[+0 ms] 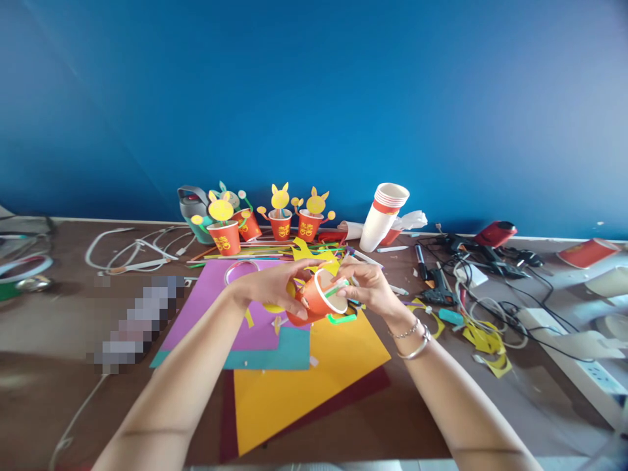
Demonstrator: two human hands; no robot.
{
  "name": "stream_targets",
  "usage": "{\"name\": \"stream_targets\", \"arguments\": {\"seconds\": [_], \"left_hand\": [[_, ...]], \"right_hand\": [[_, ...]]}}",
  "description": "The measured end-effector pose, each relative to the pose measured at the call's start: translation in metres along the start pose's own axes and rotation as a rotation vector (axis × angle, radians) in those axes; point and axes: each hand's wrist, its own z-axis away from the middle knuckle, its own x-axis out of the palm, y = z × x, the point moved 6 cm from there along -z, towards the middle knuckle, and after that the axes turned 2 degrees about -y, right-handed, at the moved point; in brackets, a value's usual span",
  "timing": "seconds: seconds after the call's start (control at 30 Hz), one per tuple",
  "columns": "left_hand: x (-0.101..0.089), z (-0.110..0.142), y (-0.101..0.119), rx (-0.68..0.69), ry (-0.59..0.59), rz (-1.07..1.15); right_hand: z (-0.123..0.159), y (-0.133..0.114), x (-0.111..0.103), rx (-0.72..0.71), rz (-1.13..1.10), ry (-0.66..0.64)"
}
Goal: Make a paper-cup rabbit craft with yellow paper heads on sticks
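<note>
My left hand is wrapped round a red paper cup, tilted so that its white rim faces right. At that rim my right hand has its fingers pinched on a short green strip that reaches into the cup's mouth. A bent green pipe cleaner sticks out from the cup's lower side. Yellow paper shows beneath my left hand, partly covered by it. Coloured sheets lie below: a purple sheet, a teal sheet and an orange sheet.
Several red cups with yellow paper animal heads stand along the blue wall. A stack of white cups leans behind my right hand. To the right lie a glue gun, tangled cables and a power strip. Coiled white cable lies left.
</note>
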Motion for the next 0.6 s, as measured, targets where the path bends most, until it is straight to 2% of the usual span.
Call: {"name": "stream_targets", "arguments": {"seconds": [0.1, 0.23, 0.37, 0.6], "left_hand": [[-0.003, 0.000, 0.002, -0.011, 0.046, -0.040], [-0.009, 0.003, 0.009, -0.041, 0.199, -0.185], [-0.008, 0.004, 0.018, -0.044, 0.304, -0.484], [0.002, 0.006, 0.033, -0.095, 0.469, -0.910]], "right_hand": [[-0.001, -0.001, -0.001, 0.015, 0.022, 0.004], [-0.004, 0.003, -0.009, 0.087, 0.091, 0.110], [-0.003, 0.013, -0.012, 0.198, 0.108, 0.175], [-0.002, 0.021, -0.017, 0.260, 0.093, 0.240]]}}
